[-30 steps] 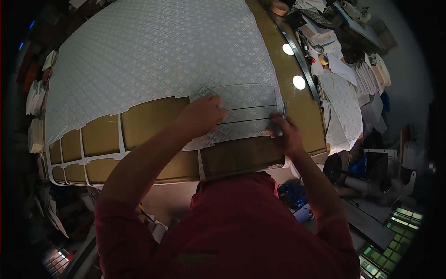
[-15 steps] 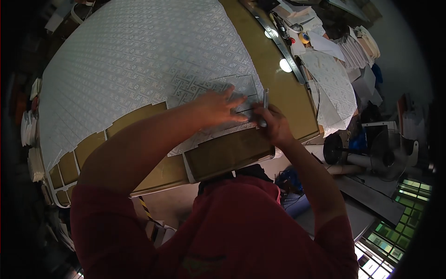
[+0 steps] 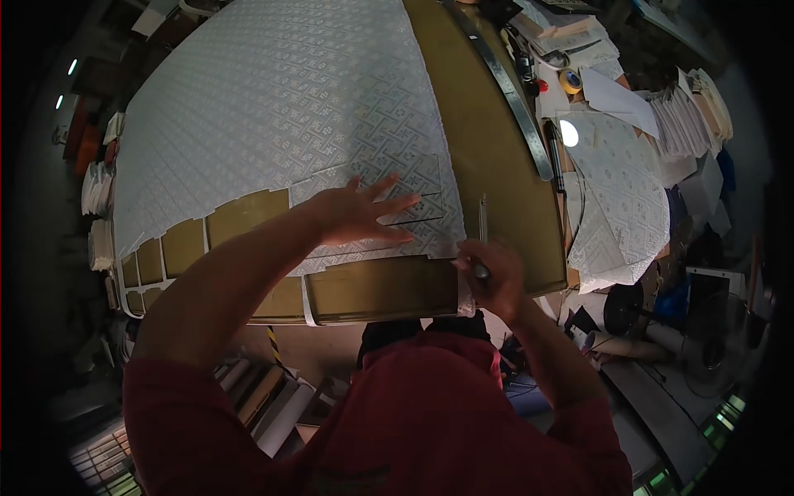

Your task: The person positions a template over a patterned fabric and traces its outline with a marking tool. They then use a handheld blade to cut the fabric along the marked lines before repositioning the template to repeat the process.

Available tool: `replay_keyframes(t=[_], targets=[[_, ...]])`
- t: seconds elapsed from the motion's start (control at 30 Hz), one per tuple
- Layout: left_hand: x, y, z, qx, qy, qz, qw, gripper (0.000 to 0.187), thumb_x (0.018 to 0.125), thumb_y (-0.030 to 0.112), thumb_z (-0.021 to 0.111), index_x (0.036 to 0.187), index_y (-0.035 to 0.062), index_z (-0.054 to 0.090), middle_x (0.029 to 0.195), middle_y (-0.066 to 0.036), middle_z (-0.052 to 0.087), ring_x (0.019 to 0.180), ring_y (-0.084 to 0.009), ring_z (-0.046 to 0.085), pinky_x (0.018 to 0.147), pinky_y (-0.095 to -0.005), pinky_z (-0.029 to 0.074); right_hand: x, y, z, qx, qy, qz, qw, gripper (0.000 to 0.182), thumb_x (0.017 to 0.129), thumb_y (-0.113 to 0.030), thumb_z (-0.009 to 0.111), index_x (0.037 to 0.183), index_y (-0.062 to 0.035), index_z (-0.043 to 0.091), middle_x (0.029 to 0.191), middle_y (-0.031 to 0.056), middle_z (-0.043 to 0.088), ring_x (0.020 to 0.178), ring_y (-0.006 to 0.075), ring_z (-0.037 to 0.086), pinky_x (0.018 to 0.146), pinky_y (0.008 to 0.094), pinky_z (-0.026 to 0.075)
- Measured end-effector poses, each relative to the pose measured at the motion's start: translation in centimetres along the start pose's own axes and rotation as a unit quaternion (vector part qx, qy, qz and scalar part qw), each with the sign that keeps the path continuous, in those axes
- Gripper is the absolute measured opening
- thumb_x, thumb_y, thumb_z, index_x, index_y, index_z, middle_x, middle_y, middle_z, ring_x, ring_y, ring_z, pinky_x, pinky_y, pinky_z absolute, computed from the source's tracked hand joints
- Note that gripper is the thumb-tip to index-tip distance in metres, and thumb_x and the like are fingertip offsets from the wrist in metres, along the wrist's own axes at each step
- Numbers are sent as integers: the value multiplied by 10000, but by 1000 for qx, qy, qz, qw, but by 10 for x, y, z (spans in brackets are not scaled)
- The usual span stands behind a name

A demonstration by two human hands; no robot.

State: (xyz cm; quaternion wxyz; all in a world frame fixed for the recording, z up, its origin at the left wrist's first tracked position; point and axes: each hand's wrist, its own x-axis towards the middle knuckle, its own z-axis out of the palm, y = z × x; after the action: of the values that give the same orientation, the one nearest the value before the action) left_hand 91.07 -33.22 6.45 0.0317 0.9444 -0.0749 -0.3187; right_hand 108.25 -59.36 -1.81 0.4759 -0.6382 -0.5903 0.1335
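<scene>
A large sheet of pale grey patterned fabric [image 3: 273,107] covers much of the tan table, its near edge cut in steps. My left hand [image 3: 351,217] presses flat on it, fingers spread, over a see-through template [image 3: 426,178] with short dark lines across it. Off the fabric's right edge, my right hand [image 3: 499,277] is closed round a slim silver tool [image 3: 483,217] whose long end points away from me. The tool's kind is hard to make out. Thumb and fingertip of that hand sit right at the fabric's near right corner.
A long metal ruler [image 3: 504,95] lies along the right side of the table [image 3: 488,140]. Beyond it are a yellow tape roll [image 3: 570,80], a cut patterned piece [image 3: 624,207] and stacked papers [image 3: 682,120]. A fan [image 3: 711,347] stands at the lower right.
My right hand has drawn back toward me and slightly right with the silver tool. My left hand stays spread on the template. The whole view has shifted as the head moved.
</scene>
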Motion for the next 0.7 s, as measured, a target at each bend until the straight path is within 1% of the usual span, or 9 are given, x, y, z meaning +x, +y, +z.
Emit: replay_keyframes(t=[0.07,0.13,0.17,0.23,0.27,0.33,0.43,0.57,0.7], targets=[[2,6,-4,-43,-22,-24,999,569,1050,302,519,1524,576,364,1773,-51,47,1577,-501,165,1217,-608,372,0,-3,-13,-4,-30,19,999,288,847,-50,792,1116,-96,701,981,128,707,781,314,659,730,426,545],[4,9,-6,-120,-53,-118,984,487,1052,480,482,1511,592,366,1775,-53,40,1532,-573,223,1216,-584,378,5,-4,-20,10,-32,29,999,291,856,-39,783,1134,-84,711,847,109,668,704,277,614,659,397,516],[5,2,2,-121,-53,-120,984,487,1052,480,482,1511,592,366,1775,-53,40,1532,-573,223,1216,-584,378,7,-3,-20,12,-34,27,999,291,856,-39,783,1134,-84,711,847,109,668,704,277,614,659,397,516],[6,-11,22,89,63,53,993,488,1046,569,456,1524,589,354,1774,-61,41,1488,-620,277,1215,-582,375,8,-3,-19,30,-26,31,999,227,865,-36,779,1082,-68,722,859,125,687,745,259,669,643,360,526],[6,-9,27,81,62,53,993,488,1046,569,456,1524,589,354,1774,-61,41,1488,-620,277,1215,-582,375,9,-4,-17,32,-32,35,998,227,865,-36,779,1082,-68,722,859,125,687,745,259,669,643,360,526],[6,3,8,-126,-26,-114,985,496,1048,540,474,1529,573,358,1772,-69,52,1503,-603,263,1218,-591,367,15,-2,-14,68,24,-1,997,203,874,-32,770,1067,-80,729,899,135,711,768,265,717,642,346,537],[5,-3,13,-107,-9,-58,992,516,1041,547,488,1540,551,357,1770,-79,60,1503,-604,261,1218,-604,361,17,-3,-23,75,-30,72,994,197,879,-42,773,1066,-78,721,893,133,732,770,288,741,663,349,555],[-1,3,7,-79,25,-75,994,511,1053,534,473,1549,546,348,1769,-86,68,1485,-609,297,1180,-599,419,33,-3,-37,46,-99,126,986,188,879,-67,788,1052,-68,714,847,118,734,756,285,738,674,354,562],[-2,-1,4,-31,0,-59,998,658,1036,222,553,1559,552,329,1771,-73,49,1447,-605,373,1049,-532,564,61,-4,-46,22,-201,140,969,170,881,-97,802,1031,-67,728,878,110,757,803,273,758,722,356,579]])
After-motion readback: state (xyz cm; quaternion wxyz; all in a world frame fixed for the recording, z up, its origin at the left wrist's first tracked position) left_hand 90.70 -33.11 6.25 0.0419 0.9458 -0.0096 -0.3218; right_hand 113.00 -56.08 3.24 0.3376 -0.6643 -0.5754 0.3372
